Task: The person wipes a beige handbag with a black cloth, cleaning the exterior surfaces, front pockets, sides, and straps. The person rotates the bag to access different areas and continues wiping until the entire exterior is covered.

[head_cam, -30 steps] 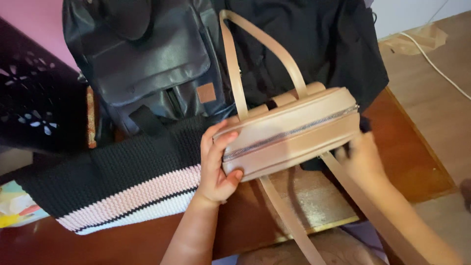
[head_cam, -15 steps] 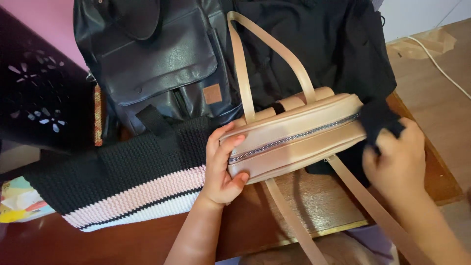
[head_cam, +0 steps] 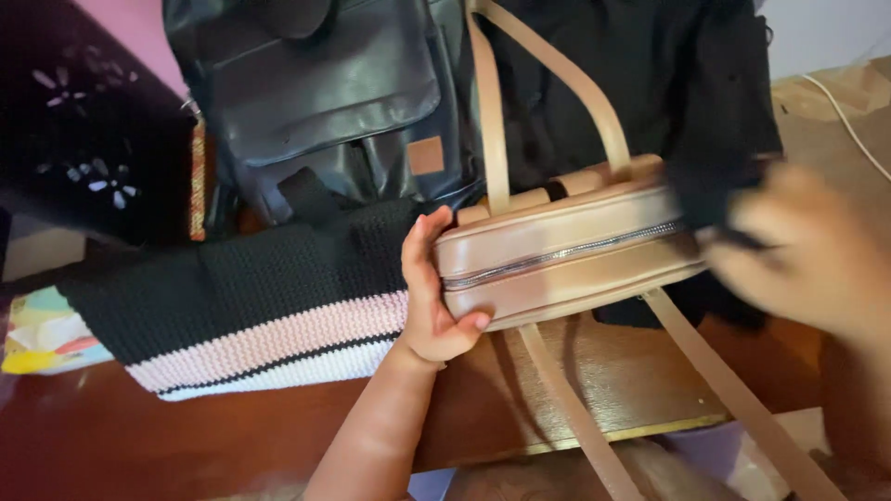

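Toward the left edge of the dark wooden surface (head_cam: 232, 436) lies a black knitted bag with pink and white stripes (head_cam: 251, 306), a black leather backpack (head_cam: 334, 102) behind it. The left hand (head_cam: 432, 297) clamps the left end of the beige zip bag (head_cam: 566, 255) — thumb over the top, fingers curled beneath. The bag rests mid-surface, straps trailing over the front edge. The right hand (head_cam: 807, 250) is blurred at the bag's right end, seemingly pinching a black cloth (head_cam: 715, 190) — its fingers cannot be told. Steadying looks like the step in hand; a next move calls for a firm left grip.

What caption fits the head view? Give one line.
Left hand steadies a beige bag while the blurred right hand presses black cloth against it.
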